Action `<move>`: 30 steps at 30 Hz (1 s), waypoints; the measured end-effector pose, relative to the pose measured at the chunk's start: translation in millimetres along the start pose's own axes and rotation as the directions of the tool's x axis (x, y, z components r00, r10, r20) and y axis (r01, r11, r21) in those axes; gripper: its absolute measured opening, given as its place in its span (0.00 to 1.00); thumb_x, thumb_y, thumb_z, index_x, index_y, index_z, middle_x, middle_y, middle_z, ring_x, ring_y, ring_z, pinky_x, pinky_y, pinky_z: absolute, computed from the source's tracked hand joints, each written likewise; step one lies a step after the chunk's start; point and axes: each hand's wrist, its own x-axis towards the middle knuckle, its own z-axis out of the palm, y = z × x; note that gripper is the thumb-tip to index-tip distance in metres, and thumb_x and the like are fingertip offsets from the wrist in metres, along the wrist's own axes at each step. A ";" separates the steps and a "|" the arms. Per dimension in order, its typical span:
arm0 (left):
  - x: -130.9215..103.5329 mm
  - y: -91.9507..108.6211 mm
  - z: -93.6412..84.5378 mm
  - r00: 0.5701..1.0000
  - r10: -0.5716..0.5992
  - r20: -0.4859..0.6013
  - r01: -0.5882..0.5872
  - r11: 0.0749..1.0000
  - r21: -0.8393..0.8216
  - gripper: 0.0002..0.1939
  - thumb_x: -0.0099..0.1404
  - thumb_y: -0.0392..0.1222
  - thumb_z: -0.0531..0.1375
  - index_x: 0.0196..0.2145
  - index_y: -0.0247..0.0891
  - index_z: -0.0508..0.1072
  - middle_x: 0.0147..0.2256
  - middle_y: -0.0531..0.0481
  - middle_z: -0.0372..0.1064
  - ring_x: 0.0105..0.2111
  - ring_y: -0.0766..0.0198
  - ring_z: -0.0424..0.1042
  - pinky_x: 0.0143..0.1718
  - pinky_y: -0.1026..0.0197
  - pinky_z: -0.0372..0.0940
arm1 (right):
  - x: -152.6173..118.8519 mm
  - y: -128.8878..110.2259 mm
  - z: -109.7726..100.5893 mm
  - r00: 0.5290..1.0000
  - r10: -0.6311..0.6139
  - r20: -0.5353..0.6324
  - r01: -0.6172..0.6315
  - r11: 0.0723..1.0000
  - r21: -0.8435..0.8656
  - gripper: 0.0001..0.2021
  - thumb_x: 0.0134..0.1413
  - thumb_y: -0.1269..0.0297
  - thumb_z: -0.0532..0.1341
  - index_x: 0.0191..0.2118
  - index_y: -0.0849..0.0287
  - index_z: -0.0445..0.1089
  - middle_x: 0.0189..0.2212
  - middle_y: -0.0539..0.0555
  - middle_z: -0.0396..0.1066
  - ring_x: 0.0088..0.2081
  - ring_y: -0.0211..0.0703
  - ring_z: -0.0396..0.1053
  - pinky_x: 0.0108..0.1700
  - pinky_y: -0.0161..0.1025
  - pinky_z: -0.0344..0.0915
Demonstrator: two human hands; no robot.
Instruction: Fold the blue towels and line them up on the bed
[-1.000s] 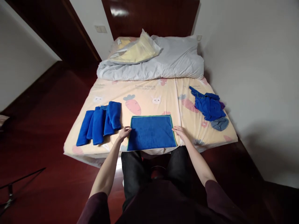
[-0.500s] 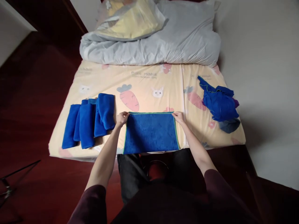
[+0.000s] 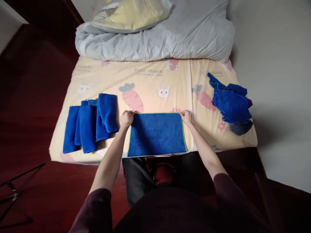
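A blue towel (image 3: 156, 134) with green edging lies spread on the near edge of the bed, in front of my lap. My left hand (image 3: 127, 118) pinches its far left corner. At the far right corner, my right hand (image 3: 186, 116) grips the towel between thumb and fingers. Left of my left hand lie several folded blue towels (image 3: 87, 129), overlapping side by side. Over on the right side of the bed is a crumpled heap of blue cloths (image 3: 232, 103), with a dark grey-blue piece at its bottom.
The bed (image 3: 155, 76) has a pale yellow sheet printed with carrots and rabbits. A grey quilt (image 3: 155, 45) and a yellow pillow (image 3: 136, 14) lie across its far end. A wall (image 3: 277, 81) stands to the right; thin black stand legs (image 3: 14, 195) are at lower left.
The towel's far edge now lies as a single line between my hands, where a doubled edge showed before. My hands keep their hold. The view has shifted slightly.
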 end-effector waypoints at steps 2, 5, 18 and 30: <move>4.7 1.7 -0.3 0.995 0.099 0.022 -0.099 0.995 0.008 0.13 0.64 0.39 0.61 0.44 0.36 0.81 0.48 0.37 0.75 0.46 0.48 0.75 0.51 0.53 0.68 | 3.1 -3.7 -2.1 1.000 -0.029 0.011 0.030 0.997 -0.067 0.01 0.52 0.68 0.67 0.33 0.58 0.75 0.36 0.56 0.78 0.37 0.45 0.75 0.45 0.39 0.72; 16.0 3.4 -2.5 0.968 0.211 0.134 -0.217 0.976 0.035 0.13 0.59 0.36 0.63 0.42 0.37 0.82 0.44 0.40 0.77 0.46 0.50 0.75 0.53 0.54 0.68 | 10.0 -10.1 -6.5 0.991 -0.005 0.133 0.026 0.988 -0.150 0.05 0.50 0.68 0.70 0.33 0.59 0.75 0.33 0.54 0.77 0.35 0.42 0.73 0.42 0.36 0.70; 19.5 42.4 -6.7 0.982 0.171 -0.082 -0.150 0.965 0.216 0.19 0.72 0.39 0.51 0.53 0.31 0.76 0.52 0.30 0.72 0.57 0.42 0.68 0.58 0.42 0.63 | 15.7 -58.0 7.1 0.995 -0.095 -0.001 0.086 0.909 -0.409 0.13 0.63 0.73 0.58 0.51 0.64 0.73 0.47 0.63 0.76 0.52 0.53 0.70 0.58 0.51 0.67; -19.6 28.9 41.9 0.944 0.330 -0.007 -0.328 0.942 0.068 0.35 0.76 0.54 0.47 0.72 0.30 0.55 0.74 0.36 0.43 0.75 0.47 0.38 0.73 0.37 0.33 | -28.9 -51.4 29.8 0.945 -0.267 0.188 0.325 0.820 -0.471 0.32 0.74 0.53 0.45 0.75 0.67 0.48 0.75 0.63 0.43 0.76 0.55 0.37 0.75 0.64 0.34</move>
